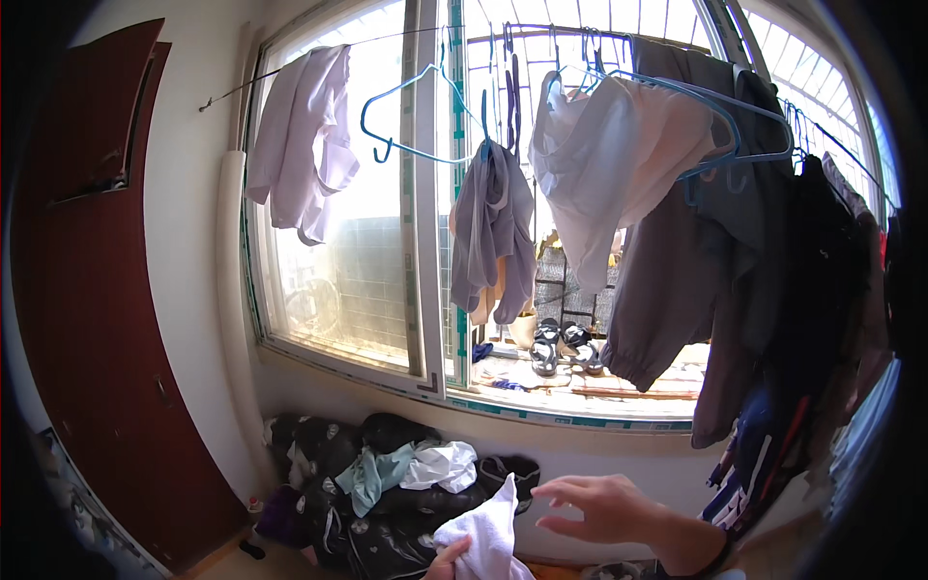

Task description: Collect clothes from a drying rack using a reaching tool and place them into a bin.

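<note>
A white towel-like cloth (pixel 487 535) is gripped in my left hand (pixel 451 560) at the bottom of the view, one corner pointing up. Just right of it, my right hand (pixel 600 509) is raised with thumb and fingers apart, holding nothing. A dark band circles the right wrist. Beyond both hands lies a heap of black patterned fabric (pixel 384 533) below the window. On top of the heap rest a pale green garment (pixel 375 475) and a white crumpled garment (pixel 442 466).
Overhead, a line carries a white garment (pixel 301 141), a bare blue hanger (pixel 377 98), a grey garment (pixel 494 232), white clothing (pixel 591 159) and dark trousers (pixel 667 290). Sandals (pixel 547 348) stand beyond the open window. A dark red wooden cabinet (pixel 80 312) stands left.
</note>
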Tool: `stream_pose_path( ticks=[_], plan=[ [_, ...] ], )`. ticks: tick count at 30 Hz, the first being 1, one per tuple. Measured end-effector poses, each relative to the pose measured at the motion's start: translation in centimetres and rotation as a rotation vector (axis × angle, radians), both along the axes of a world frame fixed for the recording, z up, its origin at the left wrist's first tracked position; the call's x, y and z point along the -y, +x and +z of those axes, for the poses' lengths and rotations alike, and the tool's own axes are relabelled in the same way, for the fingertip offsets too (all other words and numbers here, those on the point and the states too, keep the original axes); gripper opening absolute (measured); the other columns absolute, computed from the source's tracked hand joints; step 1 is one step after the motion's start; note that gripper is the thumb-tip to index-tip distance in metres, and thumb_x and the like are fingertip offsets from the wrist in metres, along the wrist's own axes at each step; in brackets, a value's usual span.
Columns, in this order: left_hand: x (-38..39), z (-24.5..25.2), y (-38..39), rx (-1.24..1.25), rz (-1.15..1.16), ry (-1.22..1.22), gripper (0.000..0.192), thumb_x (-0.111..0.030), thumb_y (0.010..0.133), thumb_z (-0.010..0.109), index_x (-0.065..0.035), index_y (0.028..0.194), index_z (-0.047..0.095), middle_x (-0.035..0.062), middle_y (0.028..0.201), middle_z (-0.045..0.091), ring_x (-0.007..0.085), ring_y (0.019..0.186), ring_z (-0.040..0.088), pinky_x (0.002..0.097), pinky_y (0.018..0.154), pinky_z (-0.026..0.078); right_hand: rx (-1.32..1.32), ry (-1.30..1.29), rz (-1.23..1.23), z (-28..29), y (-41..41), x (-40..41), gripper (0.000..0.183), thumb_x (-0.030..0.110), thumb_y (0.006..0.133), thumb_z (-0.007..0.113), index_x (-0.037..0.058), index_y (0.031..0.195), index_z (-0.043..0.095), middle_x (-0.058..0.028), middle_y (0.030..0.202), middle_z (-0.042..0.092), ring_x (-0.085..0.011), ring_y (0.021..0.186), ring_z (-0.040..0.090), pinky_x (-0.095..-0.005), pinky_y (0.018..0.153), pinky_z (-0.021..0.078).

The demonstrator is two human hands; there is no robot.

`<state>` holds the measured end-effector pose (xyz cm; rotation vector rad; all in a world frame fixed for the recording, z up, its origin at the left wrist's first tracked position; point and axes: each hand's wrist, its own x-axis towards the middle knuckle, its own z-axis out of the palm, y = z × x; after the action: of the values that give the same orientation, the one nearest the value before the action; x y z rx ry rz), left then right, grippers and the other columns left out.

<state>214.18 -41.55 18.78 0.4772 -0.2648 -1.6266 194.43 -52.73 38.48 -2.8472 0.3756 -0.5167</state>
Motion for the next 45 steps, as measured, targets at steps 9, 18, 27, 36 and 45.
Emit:
stream_pose_path(
  ticks=[9, 18, 27, 36, 45],
  plan=[
    [-2.9, -1.1, 2.7, 0.034, 0.139, -0.063, 0.041, -0.027, 0.091, 0.05, -0.0027, 0.125, 0.049, 0.0132, 0.113, 0.059, 0.0277, 0.103, 0.059, 0.0403, 0.091, 0.048, 0.969, -1.21, -0.158, 23.5, 6.1, -1.6, 0.043, 0.011, 0.076, 0.069, 0.0059, 0.117, 0.057, -0.0133, 0.123, 0.055, -0.0316, 0.116, 0.051, -0.0414, 0.101, 0.0387],
    [-3.0, -0.8, 3.1, 0.065, 0.144, -0.046, 0.043, -0.026, 0.09, 0.05, -0.0025, 0.126, 0.048, 0.0136, 0.114, 0.059, 0.0278, 0.103, 0.059, 0.0404, 0.091, 0.048, 0.887, -0.815, -0.519, 17.3, 14.3, 4.6, 0.045, 0.026, 0.073, 0.07, 0.0059, 0.111, 0.057, -0.0144, 0.105, 0.059, -0.0282, 0.096, 0.059, -0.0419, 0.079, 0.0488],
    [-2.5, -1.4, 3.6, 0.09, 0.198, -0.012, 0.044, -0.025, 0.09, 0.051, -0.0022, 0.127, 0.046, 0.014, 0.115, 0.058, 0.0279, 0.104, 0.059, 0.0406, 0.091, 0.048, 1.065, -0.372, -0.129, 16.2, 14.2, 11.7, 0.029, 0.012, 0.079, 0.054, 0.0001, 0.106, 0.053, -0.0141, 0.073, 0.062, -0.0297, 0.07, 0.064, -0.0351, 0.068, 0.0496],
    [-1.6, 4.5, 2.6, 0.246, 0.418, -0.115, 0.068, -0.046, 0.084, 0.052, -0.0011, 0.133, 0.036, 0.0177, 0.121, 0.054, 0.0321, 0.113, 0.052, 0.0444, 0.096, 0.043, 0.91, -0.054, -0.189, 7.7, 10.9, 7.0, 0.01, 0.004, 0.081, 0.043, 0.0024, 0.088, 0.049, -0.0219, 0.065, 0.054, -0.0399, 0.062, 0.058, -0.0428, 0.057, 0.0445],
    [2.1, 5.2, 0.9, 0.32, 0.181, -0.397, 0.08, -0.059, 0.09, 0.042, -0.0015, 0.14, 0.022, 0.0157, 0.136, 0.042, 0.0287, 0.123, 0.045, 0.0381, 0.106, 0.035, 0.619, -0.213, -0.004, -6.0, 2.3, 3.7, 0.006, -0.002, 0.071, 0.053, 0.0029, 0.073, 0.051, -0.0171, 0.098, 0.061, -0.0303, 0.084, 0.064, -0.0364, 0.068, 0.052]
  ],
)
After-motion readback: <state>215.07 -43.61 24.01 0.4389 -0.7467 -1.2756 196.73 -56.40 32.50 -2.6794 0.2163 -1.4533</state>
